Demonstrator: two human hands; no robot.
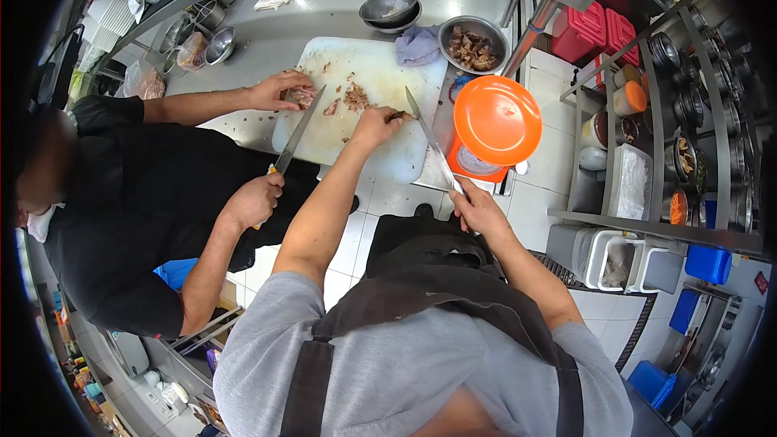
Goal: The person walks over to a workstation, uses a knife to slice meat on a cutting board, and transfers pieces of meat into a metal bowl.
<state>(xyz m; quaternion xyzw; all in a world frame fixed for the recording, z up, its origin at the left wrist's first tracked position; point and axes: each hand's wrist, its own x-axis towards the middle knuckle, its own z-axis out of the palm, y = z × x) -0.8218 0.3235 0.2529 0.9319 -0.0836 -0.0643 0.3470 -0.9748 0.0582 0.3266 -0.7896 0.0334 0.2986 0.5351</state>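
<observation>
My left hand (pixel 374 127) is closed on a small dark piece of meat (pixel 400 116) at the right side of the white cutting board (pixel 395 163). In my right hand (pixel 479 209) is the handle of a long knife (pixel 433 143), its blade slanting up and left across the board's right edge. The knife tip is close to the meat; I cannot tell if they touch. Chopped meat (pixel 355 98) lies in a small heap on the board, with scraps around it.
At my left, a co-worker's hand (pixel 283 91) holds meat, the other a knife (pixel 301 131) over the board. An orange plate (pixel 498 119) sits on a scale (pixel 477 163). Behind are a bowl of meat pieces (pixel 474 46), a purple cloth (pixel 418 45) and stacked metal bowls (pixel 389 6).
</observation>
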